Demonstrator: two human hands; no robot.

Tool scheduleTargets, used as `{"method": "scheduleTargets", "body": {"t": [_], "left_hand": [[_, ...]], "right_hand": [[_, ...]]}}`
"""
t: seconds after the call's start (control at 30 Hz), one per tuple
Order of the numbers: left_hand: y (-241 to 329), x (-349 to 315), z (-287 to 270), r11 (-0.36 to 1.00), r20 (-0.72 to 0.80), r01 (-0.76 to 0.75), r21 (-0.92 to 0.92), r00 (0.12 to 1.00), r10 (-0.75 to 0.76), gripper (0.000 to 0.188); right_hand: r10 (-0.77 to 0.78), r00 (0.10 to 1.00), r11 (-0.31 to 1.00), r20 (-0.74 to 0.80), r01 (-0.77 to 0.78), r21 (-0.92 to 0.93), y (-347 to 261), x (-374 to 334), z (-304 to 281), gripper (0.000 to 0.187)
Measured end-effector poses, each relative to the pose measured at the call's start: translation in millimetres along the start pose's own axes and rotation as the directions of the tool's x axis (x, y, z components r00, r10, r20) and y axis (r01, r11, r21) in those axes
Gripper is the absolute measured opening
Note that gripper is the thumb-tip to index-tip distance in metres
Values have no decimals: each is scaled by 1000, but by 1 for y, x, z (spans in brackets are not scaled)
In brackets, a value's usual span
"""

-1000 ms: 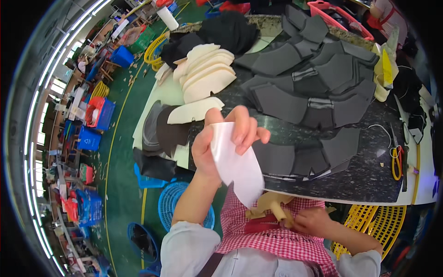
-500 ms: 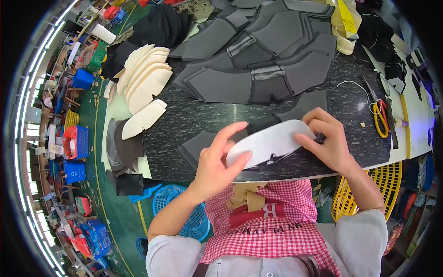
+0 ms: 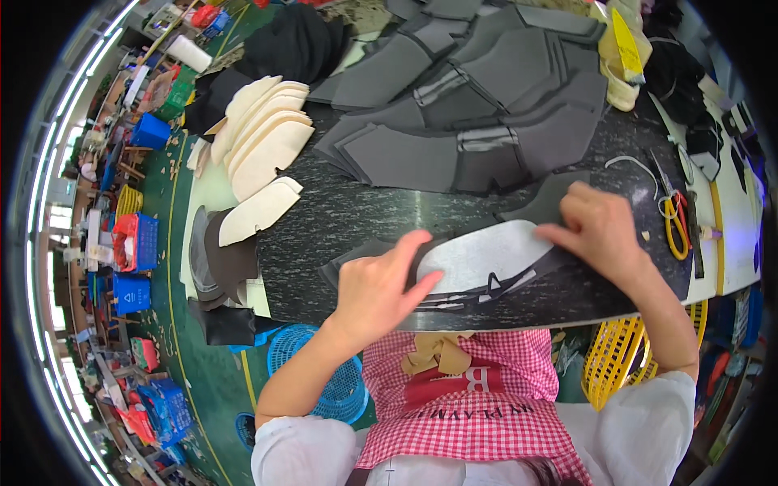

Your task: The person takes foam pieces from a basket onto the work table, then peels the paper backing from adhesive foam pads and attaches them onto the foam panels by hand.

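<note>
A whitish curved piece of shoe-like material (image 3: 486,255) is low over the near part of the dark tabletop. A dark grey layer with a small notch shows along its lower edge. My left hand (image 3: 377,283) grips its left end, the thumb on the front and the index finger by the upper edge. At the right end, my right hand (image 3: 600,231) pinches the corner with the thumb, its other fingers curled and partly hidden. Behind the hands, another dark grey piece (image 3: 547,198) lies flat. A further dark piece is partly covered by my left hand.
Stacks of dark grey cut pieces (image 3: 413,158) spread across the far table. Cream pieces (image 3: 267,146) fan out at left, beside brown ones (image 3: 231,259). Yellow-handled scissors (image 3: 674,219) lie at right. Blue (image 3: 320,364) and yellow baskets (image 3: 612,360) stand below the table edge.
The whitish piece has gone down toward the tabletop and slightly right, and more dark layer shows under its lower edge. My right hand has moved a little outward. The view has shifted slightly.
</note>
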State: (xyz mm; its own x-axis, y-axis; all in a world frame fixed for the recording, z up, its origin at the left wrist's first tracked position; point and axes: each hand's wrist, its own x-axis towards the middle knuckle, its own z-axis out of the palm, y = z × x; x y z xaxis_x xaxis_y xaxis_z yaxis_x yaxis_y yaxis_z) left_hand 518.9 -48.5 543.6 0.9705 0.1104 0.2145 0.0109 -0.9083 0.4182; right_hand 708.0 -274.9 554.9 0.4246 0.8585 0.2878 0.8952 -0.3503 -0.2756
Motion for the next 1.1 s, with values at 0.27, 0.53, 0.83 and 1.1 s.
{"method": "scheduleTargets", "body": {"t": [0.27, 0.53, 0.83, 1.1], "left_hand": [[-47, -14, -28, 959, -266, -17, 284, 959, 96, 21], [-157, -28, -54, 919, -214, 28, 393, 975, 61, 29], [-125, -15, -74, 856, -506, -181, 484, 741, 442, 19], [-77, -26, -70, 662, -354, -509, 550, 576, 737, 17]], "right_hand": [[-394, 917, 919, -57, 393, -25, -2, 73, 41, 40], [-518, 844, 854, -139, 518, -37, -50, 54, -22, 36], [-337, 936, 895, 99, 285, 344, -80, 48, -3, 40], [-117, 914, 256, 388, -350, 901, -137, 98, 50, 18]]}}
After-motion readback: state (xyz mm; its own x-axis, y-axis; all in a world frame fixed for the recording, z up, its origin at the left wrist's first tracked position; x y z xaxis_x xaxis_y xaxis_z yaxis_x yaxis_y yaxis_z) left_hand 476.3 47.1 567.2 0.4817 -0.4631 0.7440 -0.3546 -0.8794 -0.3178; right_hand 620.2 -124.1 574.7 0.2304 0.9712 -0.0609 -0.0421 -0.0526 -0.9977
